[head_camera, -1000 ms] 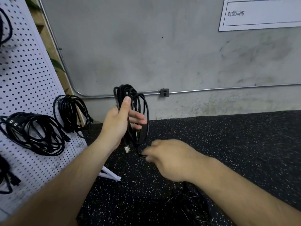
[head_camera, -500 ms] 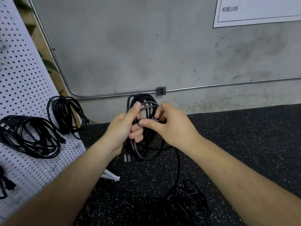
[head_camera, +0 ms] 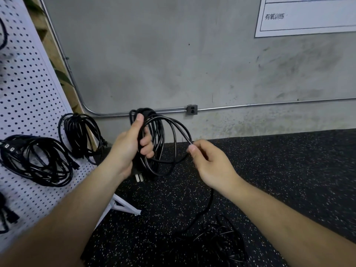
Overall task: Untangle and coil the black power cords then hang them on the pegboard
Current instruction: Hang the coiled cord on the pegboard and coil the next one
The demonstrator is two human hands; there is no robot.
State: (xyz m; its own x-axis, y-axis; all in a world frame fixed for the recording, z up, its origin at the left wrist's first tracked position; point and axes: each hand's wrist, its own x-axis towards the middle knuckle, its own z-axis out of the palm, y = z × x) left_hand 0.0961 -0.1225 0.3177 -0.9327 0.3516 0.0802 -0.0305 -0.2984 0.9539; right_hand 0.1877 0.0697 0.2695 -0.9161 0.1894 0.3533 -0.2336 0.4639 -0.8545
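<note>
The left hand point(head_camera: 129, 149) clenches an upright coil of glossy black power cord point(head_camera: 158, 132) before the grey concrete wall point(head_camera: 173, 64); the right hand point(head_camera: 211, 163) pinches its outermost loop. Its tail drops to a tangled cord heap point(head_camera: 217, 243) on speckled rubber floor point(head_camera: 289, 170), right of the white perforated pegboard point(head_camera: 28, 93).

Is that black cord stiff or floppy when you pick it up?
Probably floppy: the black cord droops from the right hand down to the floor. It likely springs a bit too, since its loops bow outward beside the left hand. Released, it would probably sprawl apart.
</note>
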